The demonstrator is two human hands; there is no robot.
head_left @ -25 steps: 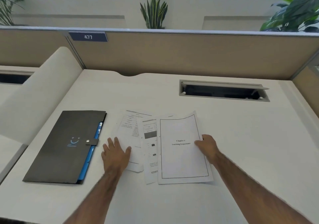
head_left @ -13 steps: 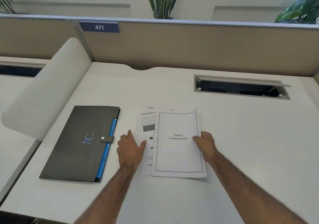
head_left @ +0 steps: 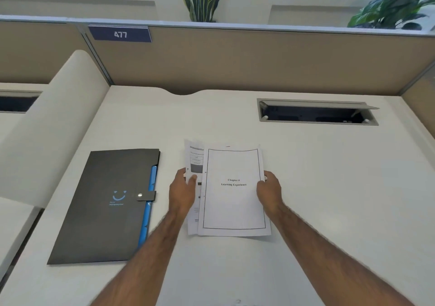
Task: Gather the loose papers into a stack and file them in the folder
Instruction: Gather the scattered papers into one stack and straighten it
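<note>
A loose stack of white papers [head_left: 233, 202] lies at the middle of the desk, its top sheet reading "Chapter 6 Learning Experience". A second printed sheet [head_left: 195, 159] sticks out from under it on the left. My left hand [head_left: 182, 193] grips the stack's left edge, thumb on top. My right hand [head_left: 269, 191] grips the right edge. The black folder [head_left: 103, 211] with a blue smile mark and snap strap lies shut to the left, a blue tab edge along its right side.
A white desk [head_left: 329, 188] bears everything. An open cable hatch [head_left: 315, 112] is set in it at the back right. Beige partition walls [head_left: 235, 58] bound the back, a curved white divider [head_left: 54, 126] the left. Plants stand behind the partition.
My hands have pushed the spread sheets together from both sides into a narrower stack. My left hand went from flat on the papers to gripping their left edge.
</note>
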